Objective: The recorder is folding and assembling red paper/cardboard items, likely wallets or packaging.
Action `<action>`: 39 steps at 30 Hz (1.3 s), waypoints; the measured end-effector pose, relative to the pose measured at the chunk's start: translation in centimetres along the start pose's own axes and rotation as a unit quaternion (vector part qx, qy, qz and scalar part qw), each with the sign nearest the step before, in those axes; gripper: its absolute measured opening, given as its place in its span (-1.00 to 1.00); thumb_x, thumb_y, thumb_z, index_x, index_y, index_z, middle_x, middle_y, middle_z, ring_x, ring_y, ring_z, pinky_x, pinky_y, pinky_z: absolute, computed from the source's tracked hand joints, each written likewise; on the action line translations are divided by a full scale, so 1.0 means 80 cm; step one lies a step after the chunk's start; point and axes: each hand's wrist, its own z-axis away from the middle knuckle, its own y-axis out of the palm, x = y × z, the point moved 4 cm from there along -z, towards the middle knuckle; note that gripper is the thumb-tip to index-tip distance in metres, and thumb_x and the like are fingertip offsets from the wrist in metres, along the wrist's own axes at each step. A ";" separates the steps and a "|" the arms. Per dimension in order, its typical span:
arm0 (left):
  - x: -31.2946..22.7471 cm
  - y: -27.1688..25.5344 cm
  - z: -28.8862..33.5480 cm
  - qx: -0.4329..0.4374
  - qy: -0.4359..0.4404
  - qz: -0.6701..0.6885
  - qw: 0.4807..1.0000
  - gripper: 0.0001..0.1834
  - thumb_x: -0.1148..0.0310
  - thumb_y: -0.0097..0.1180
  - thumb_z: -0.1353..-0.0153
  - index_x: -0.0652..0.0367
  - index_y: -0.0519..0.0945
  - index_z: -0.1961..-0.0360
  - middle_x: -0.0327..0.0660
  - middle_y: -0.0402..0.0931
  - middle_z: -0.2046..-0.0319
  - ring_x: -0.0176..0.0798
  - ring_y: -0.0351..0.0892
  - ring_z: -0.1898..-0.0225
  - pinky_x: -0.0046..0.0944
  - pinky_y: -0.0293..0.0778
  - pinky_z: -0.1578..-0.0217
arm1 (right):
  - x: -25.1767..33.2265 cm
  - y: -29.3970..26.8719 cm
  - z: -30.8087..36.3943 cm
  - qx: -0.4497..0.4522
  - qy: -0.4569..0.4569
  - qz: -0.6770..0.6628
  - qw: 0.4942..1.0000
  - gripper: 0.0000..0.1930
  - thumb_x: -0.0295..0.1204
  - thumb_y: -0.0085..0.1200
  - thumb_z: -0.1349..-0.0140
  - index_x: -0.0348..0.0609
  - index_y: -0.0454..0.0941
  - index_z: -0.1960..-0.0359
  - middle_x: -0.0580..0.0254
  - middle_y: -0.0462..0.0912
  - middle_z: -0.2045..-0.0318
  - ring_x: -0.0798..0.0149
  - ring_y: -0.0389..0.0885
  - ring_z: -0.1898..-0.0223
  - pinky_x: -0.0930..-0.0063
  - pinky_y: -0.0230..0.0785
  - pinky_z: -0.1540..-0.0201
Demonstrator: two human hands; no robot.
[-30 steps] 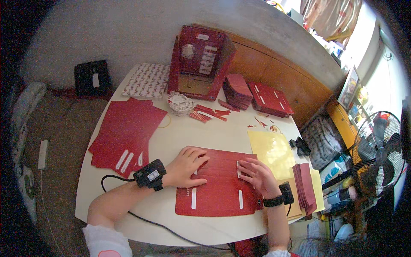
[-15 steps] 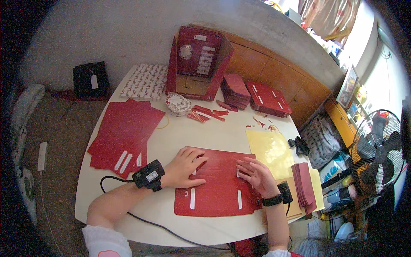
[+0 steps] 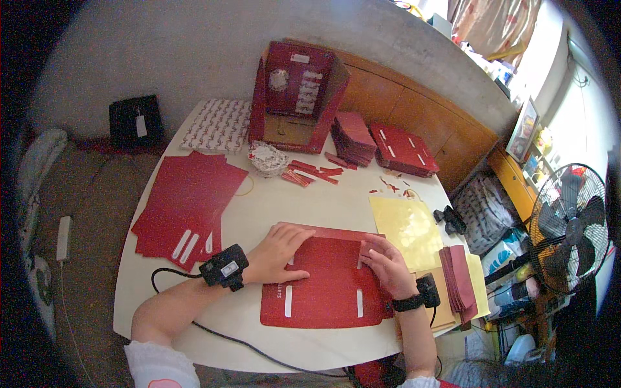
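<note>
A red cardboard sheet with white-edged slots lies in front of me on the table. Along its far side runs a crease, and the narrow strip beyond it looks slightly raised. My left hand rests over the sheet's left side, thumb and fingers spread apart, the fingertips along the crease. At the far right corner is my right hand, its fingers loosely bent and touching the sheet beside a slot. Neither hand visibly grips anything. Part of the sheet's left and right edges is hidden under my hands.
Loose red sheets lie at the left. Behind stand an open red box, a crumpled silvery ball, red offcuts and stacked red cardboard. Yellow sheets and folded red pieces are at the right. A black cable crosses the front.
My right hand's fingers have bent and drawn closer together at the far right corner. The sheet's far strip shows a clearer crease. My left hand has shifted only slightly.
</note>
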 end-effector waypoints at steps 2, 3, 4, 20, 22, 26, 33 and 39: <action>-0.002 -0.003 0.000 -0.009 -0.004 0.027 1.000 -0.16 0.07 0.34 0.07 0.25 0.27 -0.17 0.01 0.30 -0.06 0.04 0.26 -0.12 0.01 0.13 -0.19 | -0.001 0.001 0.000 0.014 0.006 0.031 0.999 -0.56 -0.59 0.00 -0.23 -0.28 0.29 -0.16 0.12 0.48 -0.01 0.27 0.48 -0.02 0.41 0.36 -0.09; -0.008 -0.008 -0.002 -0.019 -0.001 0.016 1.000 -0.16 0.10 0.36 0.09 0.23 0.28 -0.17 -0.02 0.32 -0.02 0.03 0.28 -0.09 0.01 0.15 -0.16 | -0.003 0.000 0.000 0.012 0.005 0.031 0.999 -0.56 -0.59 0.00 -0.23 -0.28 0.29 -0.16 0.12 0.48 -0.01 0.27 0.48 -0.02 0.41 0.36 -0.09; -0.012 -0.011 -0.003 -0.028 0.002 0.006 1.000 -0.16 0.12 0.39 0.12 0.20 0.29 -0.17 -0.06 0.34 0.02 0.02 0.30 -0.06 0.01 0.17 -0.14 | -0.005 0.000 -0.001 0.020 -0.020 0.067 0.997 -0.55 -0.56 0.07 -0.21 -0.26 0.30 -0.15 0.17 0.50 0.03 0.32 0.49 0.04 0.45 0.39 -0.04; -0.070 -0.019 0.000 -0.068 0.276 -0.203 0.937 -0.66 0.42 0.06 -0.06 0.21 0.54 0.09 -0.34 0.40 0.49 -0.31 0.46 0.33 -0.25 0.44 0.11 | 0.008 0.041 0.017 0.208 -0.136 0.435 0.866 -0.66 -0.51 0.28 -0.02 -0.22 0.54 0.12 0.13 0.63 0.20 0.28 0.60 0.15 0.44 0.45 0.10; -0.081 -0.017 0.001 -0.100 0.305 -0.188 0.928 -0.74 0.43 0.07 -0.04 0.21 0.55 0.19 -0.35 0.39 0.53 -0.33 0.47 0.38 -0.26 0.45 0.11 | 0.011 0.043 0.022 0.227 -0.151 0.450 0.850 -0.62 -0.51 0.28 -0.01 -0.22 0.54 0.09 0.08 0.62 0.15 0.21 0.60 0.09 0.40 0.45 0.03; -0.097 -0.011 0.005 -0.092 0.318 -0.172 0.928 -0.83 0.43 0.12 0.02 0.22 0.52 0.36 -0.31 0.45 0.52 -0.31 0.49 0.41 -0.25 0.48 0.14 | 0.009 0.048 0.032 0.272 -0.158 0.473 0.823 -0.56 -0.50 0.26 -0.01 -0.22 0.52 0.01 0.02 0.54 0.00 0.09 0.51 -0.05 0.32 0.39 -0.10; -0.108 0.001 0.013 -0.011 0.257 -0.093 0.962 -0.61 0.14 0.17 -0.10 0.33 0.54 0.31 -0.07 0.57 0.34 -0.10 0.61 0.26 -0.19 0.56 0.18 | 0.020 0.069 0.051 0.262 -0.143 0.561 0.772 -0.56 -0.43 0.23 -0.07 -0.25 0.50 -0.03 -0.04 0.50 -0.06 0.05 0.43 -0.17 0.30 0.36 -0.15; -0.121 0.006 0.008 0.122 0.124 -0.103 0.979 -0.19 -0.16 -0.01 -0.14 0.64 0.46 0.18 0.25 0.49 0.20 0.15 0.50 0.07 -0.08 0.40 -0.02 | 0.020 0.075 0.061 0.278 -0.197 0.613 0.713 -0.47 -0.21 0.17 -0.13 -0.33 0.43 -0.04 -0.11 0.44 -0.12 -0.06 0.37 -0.19 0.16 0.23 -0.23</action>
